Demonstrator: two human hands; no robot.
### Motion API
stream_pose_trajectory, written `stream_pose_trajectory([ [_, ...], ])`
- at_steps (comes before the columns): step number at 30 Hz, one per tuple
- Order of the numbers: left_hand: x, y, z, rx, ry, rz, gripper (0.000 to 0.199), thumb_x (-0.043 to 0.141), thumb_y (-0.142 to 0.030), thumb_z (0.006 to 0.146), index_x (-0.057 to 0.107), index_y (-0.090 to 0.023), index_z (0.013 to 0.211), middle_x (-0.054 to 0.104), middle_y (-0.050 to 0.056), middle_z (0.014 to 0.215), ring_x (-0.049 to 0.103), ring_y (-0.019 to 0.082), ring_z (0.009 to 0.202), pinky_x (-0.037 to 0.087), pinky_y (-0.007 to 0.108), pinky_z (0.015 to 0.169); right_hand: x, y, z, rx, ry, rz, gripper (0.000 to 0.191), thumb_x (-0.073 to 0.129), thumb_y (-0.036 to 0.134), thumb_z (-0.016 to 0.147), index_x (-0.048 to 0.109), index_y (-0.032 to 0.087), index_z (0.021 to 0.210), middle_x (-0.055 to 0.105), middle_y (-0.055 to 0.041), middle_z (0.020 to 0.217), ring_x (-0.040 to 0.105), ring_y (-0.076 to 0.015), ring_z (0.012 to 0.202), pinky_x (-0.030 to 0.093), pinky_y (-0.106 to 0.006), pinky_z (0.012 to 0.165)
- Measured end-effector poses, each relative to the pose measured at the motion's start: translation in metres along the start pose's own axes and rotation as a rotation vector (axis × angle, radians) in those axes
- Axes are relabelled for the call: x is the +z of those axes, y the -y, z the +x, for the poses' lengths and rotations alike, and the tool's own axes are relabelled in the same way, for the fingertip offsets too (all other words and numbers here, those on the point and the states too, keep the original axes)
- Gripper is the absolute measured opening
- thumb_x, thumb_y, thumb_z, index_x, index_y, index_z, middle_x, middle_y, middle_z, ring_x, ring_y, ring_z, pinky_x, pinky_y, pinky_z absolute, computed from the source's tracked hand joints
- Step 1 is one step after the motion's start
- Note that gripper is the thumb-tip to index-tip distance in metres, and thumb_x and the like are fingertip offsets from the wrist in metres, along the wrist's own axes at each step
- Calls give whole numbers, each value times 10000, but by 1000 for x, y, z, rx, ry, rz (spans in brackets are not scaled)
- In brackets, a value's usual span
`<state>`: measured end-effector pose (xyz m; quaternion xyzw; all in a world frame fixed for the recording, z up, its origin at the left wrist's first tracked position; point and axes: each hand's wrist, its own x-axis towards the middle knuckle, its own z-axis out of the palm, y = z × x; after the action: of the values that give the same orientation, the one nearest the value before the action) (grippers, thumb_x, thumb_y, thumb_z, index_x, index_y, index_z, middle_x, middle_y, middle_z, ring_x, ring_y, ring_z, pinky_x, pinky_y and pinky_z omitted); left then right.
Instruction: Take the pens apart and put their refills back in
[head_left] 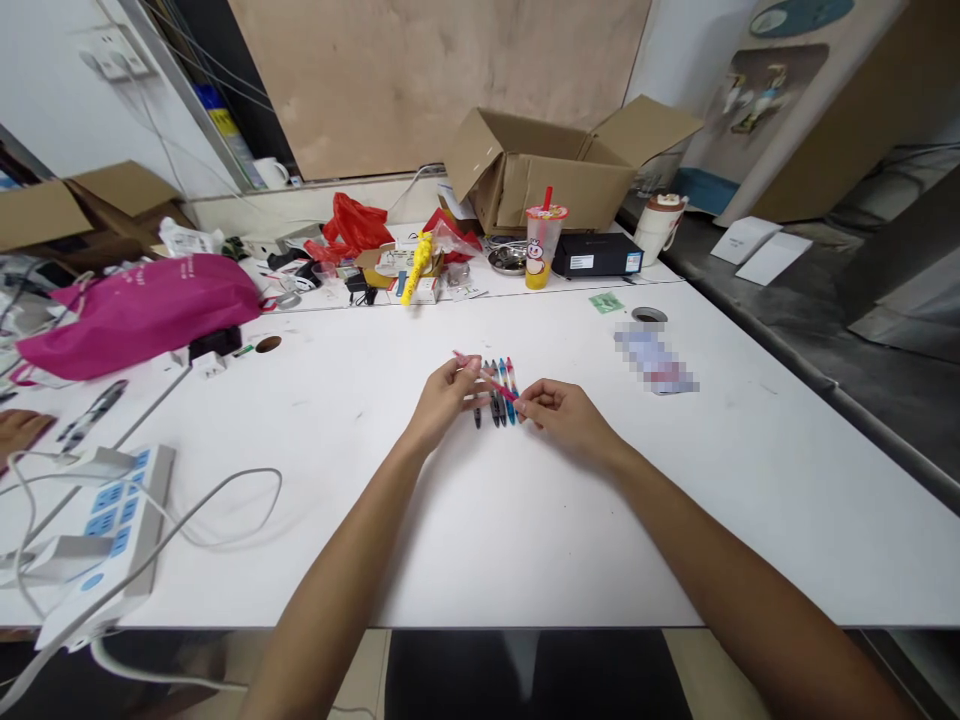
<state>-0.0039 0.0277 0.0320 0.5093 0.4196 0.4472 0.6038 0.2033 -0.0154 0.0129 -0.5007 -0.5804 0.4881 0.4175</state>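
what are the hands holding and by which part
A red pen, held above the other pens: the left hand grips near its far end, the right hand its near end.

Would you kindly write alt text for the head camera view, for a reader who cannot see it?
A left hand and a right hand hold a pinkish-red pen over a row of pens on a white table. Behind stand a cup and an open cardboard box; a pink bag and a power strip lie at left.
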Motion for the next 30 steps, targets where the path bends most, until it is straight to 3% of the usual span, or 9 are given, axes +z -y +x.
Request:
stream_pose_trajectory([
  [2, 1, 3, -10, 5, -6, -109, 361, 712, -460, 874, 645, -176, 1086, 743, 142, 1107, 742, 206, 924, 599, 342, 823, 4, 3, -1, 40, 84, 68, 430, 717, 606, 776, 621, 202, 889, 595, 17, 688, 471, -116, 572, 360, -266, 539],
  [5, 3, 13, -16, -17, -14, -216, 361, 744, -445, 852, 630, -174, 1061, 756, 131, 1104, 748, 174, 907, 602, 287, 798, 8, 5, -3, 176, 284, 146, 509, 526, 692, 870, 625, 196, 921, 488, 46, 594, 363, -104, 482, 269, -268, 479],
  [7, 5, 19, -18, -21, -46, -222, 375, 748, -466, 842, 621, -169, 1031, 761, 137, 1097, 754, 179, 896, 606, 275, 761, 10, 5, -6, 173, 330, 98, 524, 434, 688, 917, 624, 200, 878, 445, 52, 559, 339, -110, 472, 266, -277, 487],
  [11, 9, 26, -22, -18, -128, -213, 384, 749, -493, 833, 610, -162, 969, 759, 153, 1110, 756, 217, 971, 608, 265, 726, 11, 3, -12, -102, 95, -274, 351, 520, 555, 940, 603, 231, 833, 489, 45, 592, 398, -130, 544, 306, -286, 563],
  [13, 10, 27, -24, -17, -168, -225, 386, 743, -503, 837, 610, -164, 966, 760, 153, 1111, 756, 225, 985, 609, 258, 704, 12, 2, -14, -137, 42, -359, 317, 515, 526, 955, 617, 239, 869, 558, 34, 626, 442, -138, 558, 336, -294, 584],
  [15, 11, 27, -25, -18, -194, -236, 390, 736, -508, 843, 609, -166, 980, 762, 154, 1107, 760, 227, 966, 608, 254, 678, 13, 0, -13, -115, 38, -296, 323, 476, 520, 977, 615, 238, 902, 636, 12, 702, 499, -146, 587, 386, -302, 608],
  [19, 11, 29, -24, -32, -208, -250, 394, 716, -512, 860, 600, -165, 1006, 759, 164, 1114, 770, 227, 902, 614, 270, 657, 17, -5, -8, -155, -42, -160, 262, 555, 481, 942, 584, 236, 1028, 704, -48, 973, 613, -186, 826, 475, -334, 741],
  [30, 15, 31, -25, -57, -249, -274, 370, 695, -485, 886, 598, -152, 1016, 750, 175, 1145, 772, 217, 884, 607, 253, 648, 19, -15, -3, -173, -137, -66, 309, 626, 412, 900, 572, 252, 1158, 665, -50, 1022, 619, -210, 921, 489, -355, 783],
])
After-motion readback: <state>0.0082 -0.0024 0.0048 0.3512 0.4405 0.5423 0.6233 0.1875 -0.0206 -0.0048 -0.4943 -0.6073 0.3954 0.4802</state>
